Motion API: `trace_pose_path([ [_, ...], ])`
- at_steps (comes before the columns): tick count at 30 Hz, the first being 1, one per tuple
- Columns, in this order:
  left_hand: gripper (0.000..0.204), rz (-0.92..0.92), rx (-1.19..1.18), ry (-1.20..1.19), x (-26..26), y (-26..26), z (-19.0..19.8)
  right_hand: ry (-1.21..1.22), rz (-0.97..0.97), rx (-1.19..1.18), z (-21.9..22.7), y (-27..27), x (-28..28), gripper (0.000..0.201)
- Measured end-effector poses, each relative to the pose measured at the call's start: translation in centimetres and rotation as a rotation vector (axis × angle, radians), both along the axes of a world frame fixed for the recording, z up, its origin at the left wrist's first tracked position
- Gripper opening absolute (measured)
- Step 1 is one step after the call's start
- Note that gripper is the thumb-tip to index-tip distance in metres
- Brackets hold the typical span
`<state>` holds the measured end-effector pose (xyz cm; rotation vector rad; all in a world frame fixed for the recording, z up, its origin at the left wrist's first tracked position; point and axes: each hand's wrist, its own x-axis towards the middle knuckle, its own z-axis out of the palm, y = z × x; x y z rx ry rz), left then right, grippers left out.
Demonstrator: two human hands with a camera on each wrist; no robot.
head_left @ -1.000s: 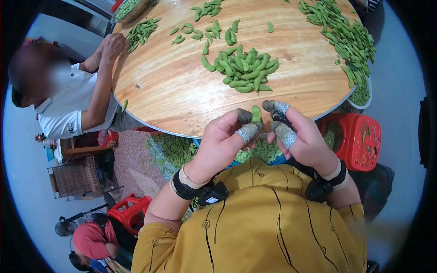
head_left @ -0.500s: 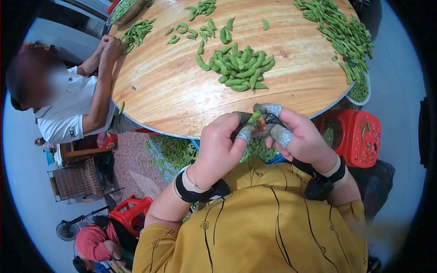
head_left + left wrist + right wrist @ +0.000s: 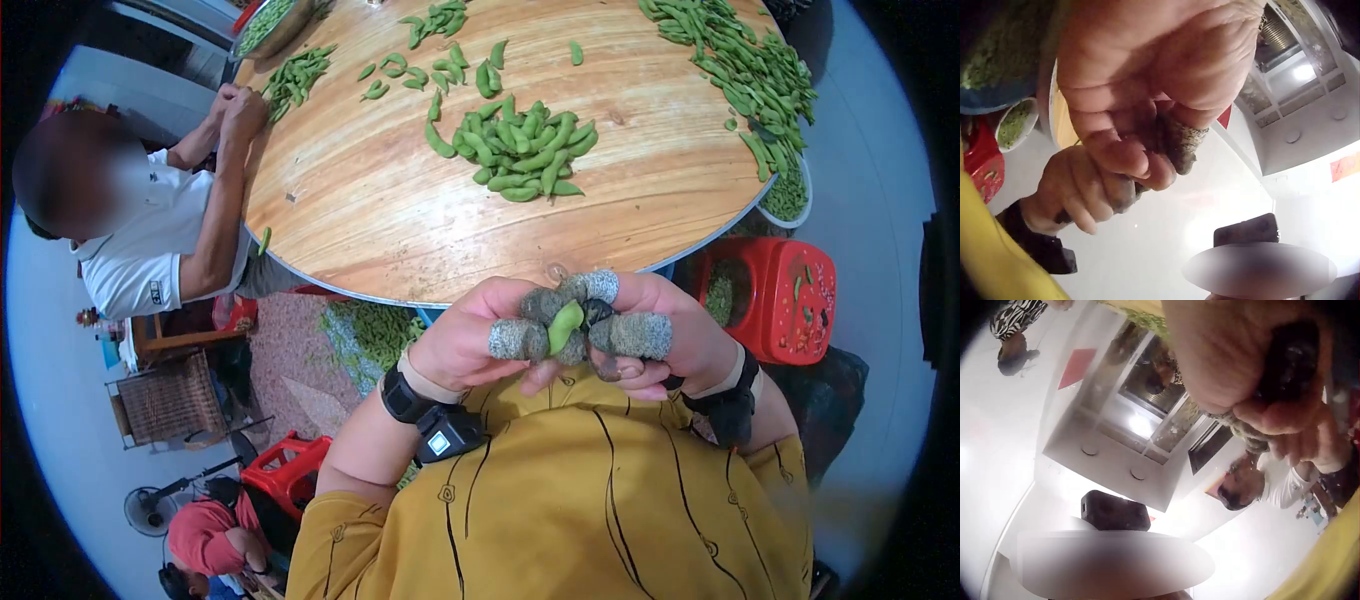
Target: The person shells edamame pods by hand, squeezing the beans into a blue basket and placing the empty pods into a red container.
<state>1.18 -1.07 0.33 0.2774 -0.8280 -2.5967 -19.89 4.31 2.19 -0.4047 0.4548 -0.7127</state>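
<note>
In the head view a green soybean pod is in front of the chest, just past the table edge. My left hand pinches it between thumb and fingers. From the other side, the curled fingertips of my right hand close in at the pod's edge. Grey, stained wraps cover thumbs and fingertips on both hands. In the right wrist view a dark, glossy patch shows inside the curl of the right hand; I cannot tell what it is. On the wooden table lies a pile of pods.
More pods heap along the table's right edge, above a white tub. At right stands a red stool. Across to the left, a person in a white shirt sits by a small pod heap and a metal bowl.
The right fingers have come in from apart to meet the left ones at the pod. Both hands have dropped slightly toward the body, and the pod has turned between the fingers.
</note>
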Motion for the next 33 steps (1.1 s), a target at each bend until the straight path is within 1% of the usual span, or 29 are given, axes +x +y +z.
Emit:
trace_pose_path([
  [2, 0.032, 0.026, 0.0, -0.13, 0.4, -0.2, 0.1, 0.067, -0.06, -0.039, 0.3, -0.2, 0.1, 0.038],
  [3, 0.032, 0.022, -0.004, -0.131, 0.3, -0.3, 0.2, 0.066, -0.065, -0.042, 0.5, -0.5, 0.0, 0.038],
  [5, 0.029, 0.248, -0.275, -0.452, 0.0, -0.6, 0.8, 0.402, -0.187, -0.129, 0.9, -1.0, -0.1, 0.031],
  [6, 0.026, 0.307, -0.43, -0.641, -0.3, -0.8, 1.8, 0.469, -0.233, -0.125, 0.9, -1.0, 0.0, 0.032],
  [7, 0.025, 0.554, -0.668, -0.773, -0.7, -0.4, 1.3, 0.469, -0.236, -0.128, 0.5, -1.0, 0.1, 0.032],
  [9, 0.023, 0.764, -1.435, -1.143, -0.2, -0.5, 1.9, 0.507, -0.345, -0.202, -0.8, -0.8, 0.4, 0.035],
  [10, 0.022, 0.832, -1.395, -1.126, -0.7, 0.1, 2.2, 0.505, -0.348, -0.206, -1.0, -0.8, 0.5, 0.035],
  [11, 0.024, 0.796, -1.415, -1.03, -0.7, 0.4, 1.8, 0.535, -0.377, -0.227, -1.3, -0.8, 0.6, 0.036],
  [13, 0.027, 0.689, -1.366, -1.021, -2.1, 1.5, 2.3, 0.565, -0.404, -0.248, -1.3, -0.7, 0.7, 0.037],
  [14, 0.027, 0.595, -1.258, -1.033, -2.6, 2.0, 2.7, 0.569, -0.415, -0.265, -1.2, -0.6, 0.8, 0.037],
  [17, 0.024, 0.561, -1.239, -0.976, -3.0, 1.2, 1.2, 0.561, -0.412, -0.292, -1.3, -0.3, 0.8, 0.038],
  [18, 0.022, 0.576, -1.231, -0.96, -3.0, 1.0, 1.6, 0.551, -0.398, -0.297, -1.4, -0.2, 0.7, 0.038],
  [19, 0.022, 0.569, -1.232, -0.96, -2.9, 0.8, 1.5, 0.55, -0.403, -0.292, -1.1, -0.1, 0.4, 0.038],
  [21, 0.021, 0.535, -1.399, -0.911, -2.4, 0.4, 1.4, 0.627, -0.286, -0.285, -0.3, -0.1, -0.2, 0.039],
  [22, 0.021, 0.532, -1.399, -0.911, -2.1, 0.1, 1.6, 0.626, -0.288, -0.283, -0.4, 0.0, -0.3, 0.039],
  [24, 0.023, 0.35, -1.353, -0.907, -1.4, -0.4, 2.2, 0.812, -0.324, -0.611, -0.7, 0.1, -0.3, 0.04],
  [25, 0.023, 0.349, -1.354, -0.909, -1.2, -0.7, 2.7, 0.81, -0.324, -0.611, -1.1, 0.1, -0.2, 0.04],
  [27, 0.027, 0.13, -1.386, -0.996, -1.1, -1.1, 3.9, 1.12, -0.403, -1.046, -2.4, 0.0, -0.2, 0.04],
  [28, 0.027, 0.13, -1.384, -0.997, -1.0, -1.4, 4.2, 1.119, -0.401, -1.045, -3.0, -0.1, -0.2, 0.04],
  [30, 0.027, -0.009, -1.457, -1.079, -0.8, -1.7, 4.4, 1.247, -0.396, -1.303, -4.0, -0.1, -0.4, 0.037],
  [31, 0.027, -0.011, -1.455, -1.079, -0.8, -1.6, 4.3, 1.247, -0.396, -1.301, -3.6, 0.1, -0.4, 0.037],
  [33, 0.023, 0.14, -1.499, -1.024, -0.9, -1.5, 4.1, 0.873, -0.188, -0.602, -2.0, 0.4, -0.4, 0.033],
])
